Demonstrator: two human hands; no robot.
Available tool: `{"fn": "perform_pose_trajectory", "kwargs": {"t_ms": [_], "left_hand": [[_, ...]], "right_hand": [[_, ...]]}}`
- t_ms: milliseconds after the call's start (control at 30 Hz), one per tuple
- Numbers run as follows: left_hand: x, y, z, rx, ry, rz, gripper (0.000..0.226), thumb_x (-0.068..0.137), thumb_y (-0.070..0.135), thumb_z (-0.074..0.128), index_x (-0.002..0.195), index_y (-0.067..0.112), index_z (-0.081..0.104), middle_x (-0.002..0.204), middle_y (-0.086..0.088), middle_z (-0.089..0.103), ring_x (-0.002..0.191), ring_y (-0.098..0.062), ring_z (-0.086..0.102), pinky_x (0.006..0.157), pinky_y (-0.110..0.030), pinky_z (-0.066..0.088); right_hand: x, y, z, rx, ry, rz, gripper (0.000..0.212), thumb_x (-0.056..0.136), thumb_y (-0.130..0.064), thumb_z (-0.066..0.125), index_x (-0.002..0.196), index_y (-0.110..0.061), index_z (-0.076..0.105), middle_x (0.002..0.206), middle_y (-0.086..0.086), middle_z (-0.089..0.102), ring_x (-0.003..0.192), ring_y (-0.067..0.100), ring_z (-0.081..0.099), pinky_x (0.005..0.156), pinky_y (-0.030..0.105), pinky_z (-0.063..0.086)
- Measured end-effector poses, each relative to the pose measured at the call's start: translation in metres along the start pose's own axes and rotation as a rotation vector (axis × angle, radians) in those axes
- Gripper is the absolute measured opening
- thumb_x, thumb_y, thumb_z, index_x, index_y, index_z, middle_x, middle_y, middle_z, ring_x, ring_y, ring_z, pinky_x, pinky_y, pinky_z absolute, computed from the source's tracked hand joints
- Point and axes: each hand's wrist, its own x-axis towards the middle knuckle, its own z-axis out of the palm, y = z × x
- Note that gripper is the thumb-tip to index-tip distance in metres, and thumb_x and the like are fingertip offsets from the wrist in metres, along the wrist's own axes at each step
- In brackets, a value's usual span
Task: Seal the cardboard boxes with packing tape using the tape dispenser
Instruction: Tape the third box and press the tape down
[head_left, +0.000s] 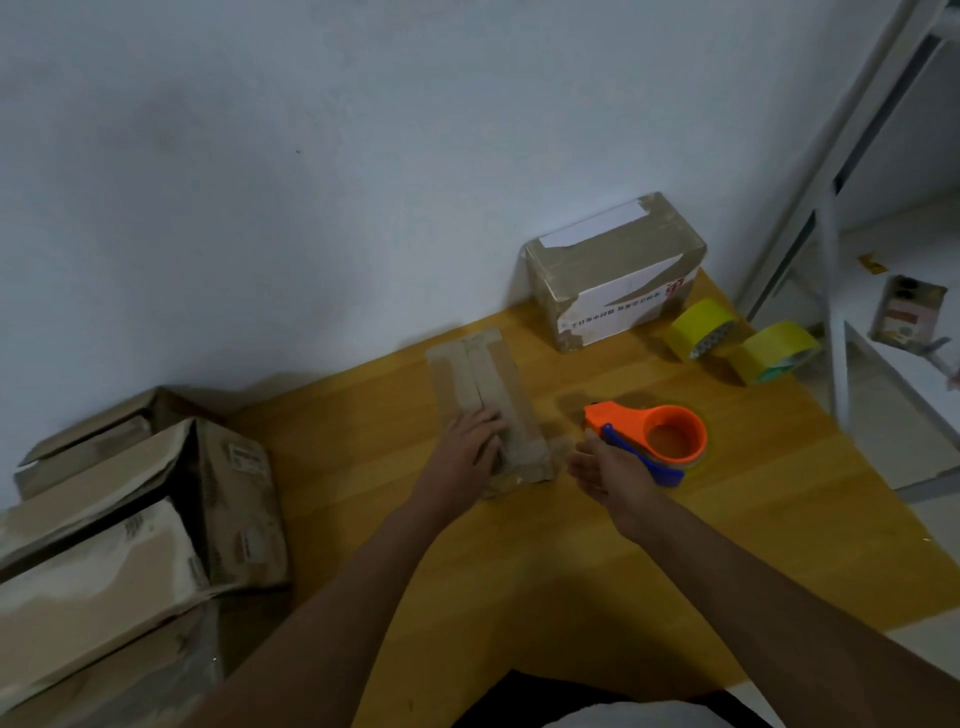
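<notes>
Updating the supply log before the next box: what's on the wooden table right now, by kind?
Cardboard boxes: 2, the flat box under the left hand and the taped box by the wall.
Yellow tape rolls: 2.
Tape dispenser: 1, beside the right hand.
Total: 5.

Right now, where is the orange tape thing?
In the head view, the orange tape dispenser lies on the wooden table, right of the flat box, just beyond the right hand and nearer than the yellow tape rolls.
</notes>
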Motion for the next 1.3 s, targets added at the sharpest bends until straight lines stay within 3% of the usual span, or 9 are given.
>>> {"fn": "perform_pose_trajectory", "kwargs": {"t_ms": [100, 233, 633, 867, 1067, 1167, 1300], "left_hand": [[-0.01, -0.01, 0.011, 0.116, -0.081, 0.104, 0.045, 0.107, 0.026, 0.032, 0.152, 0.019, 0.033, 0.162, 0.003, 0.018, 0.151, -0.014, 0.006, 0.123, -0.036, 0.001], [-0.008, -0.02, 0.016, 0.194, -0.12, 0.121, 0.049, 0.108, 0.034, 0.027, 0.156, 0.027, 0.021, 0.164, 0.009, 0.006, 0.151, -0.013, -0.005, 0.123, -0.036, -0.002], [-0.012, -0.021, 0.011, 0.283, -0.187, 0.149, 0.049, 0.108, 0.035, 0.02, 0.157, 0.031, 0.014, 0.165, 0.009, 0.002, 0.151, -0.013, -0.007, 0.122, -0.041, -0.002], [-0.043, -0.019, 0.006, 0.345, -0.233, 0.171, 0.049, 0.107, 0.039, 0.019, 0.156, 0.034, 0.014, 0.164, 0.014, 0.001, 0.151, -0.009, -0.006, 0.122, -0.044, -0.005], [-0.048, -0.023, 0.021, 0.259, -0.093, 0.15, 0.053, 0.102, 0.053, 0.023, 0.152, 0.035, 0.027, 0.162, 0.015, 0.015, 0.15, -0.007, 0.002, 0.122, -0.046, -0.002], [-0.051, -0.019, 0.033, 0.28, 0.047, 0.148, 0.063, 0.095, 0.065, 0.02, 0.147, 0.035, 0.036, 0.158, 0.014, 0.027, 0.148, -0.009, 0.013, 0.122, -0.045, 0.003], [-0.047, -0.013, 0.045, 0.304, 0.226, 0.151, 0.055, 0.089, 0.065, 0.04, 0.132, 0.033, 0.051, 0.141, 0.012, 0.048, 0.133, -0.015, 0.037, 0.115, -0.042, 0.017]], "right_hand": [[-0.002, 0.003, 0.006, -0.001, 0.027, -0.046, 0.021, 0.097, -0.027, 0.055, 0.1, -0.008, 0.065, 0.086, 0.003, 0.065, 0.081, 0.013, 0.06, 0.082, 0.032, 0.047], [-0.003, 0.007, 0.009, 0.008, 0.09, -0.113, 0.015, 0.095, -0.013, 0.059, 0.08, -0.009, 0.06, 0.073, 0.006, 0.057, 0.067, 0.012, 0.053, 0.064, 0.022, 0.043], [-0.022, 0.006, 0.006, -0.317, 0.163, -0.429, 0.019, 0.098, -0.018, 0.056, 0.081, -0.01, 0.059, 0.074, 0.004, 0.057, 0.069, 0.018, 0.051, 0.071, 0.036, 0.045], [-0.032, 0.019, -0.008, -0.327, 0.127, -0.475, 0.017, 0.095, -0.013, 0.059, 0.085, 0.0, 0.063, 0.071, 0.005, 0.057, 0.067, 0.015, 0.052, 0.066, 0.028, 0.044], [-0.028, 0.025, -0.012, -0.366, 0.142, -0.484, 0.016, 0.094, -0.015, 0.061, 0.086, -0.001, 0.065, 0.072, 0.003, 0.06, 0.068, 0.014, 0.054, 0.071, 0.034, 0.046], [-0.026, 0.022, -0.014, -0.392, 0.112, -0.499, 0.018, 0.094, -0.019, 0.061, 0.087, -0.003, 0.065, 0.073, 0.001, 0.059, 0.067, 0.012, 0.052, 0.067, 0.028, 0.044], [-0.025, 0.022, -0.02, -0.385, 0.09, -0.516, 0.015, 0.093, -0.017, 0.062, 0.086, -0.005, 0.065, 0.074, 0.002, 0.06, 0.069, 0.01, 0.053, 0.066, 0.023, 0.042]]}}
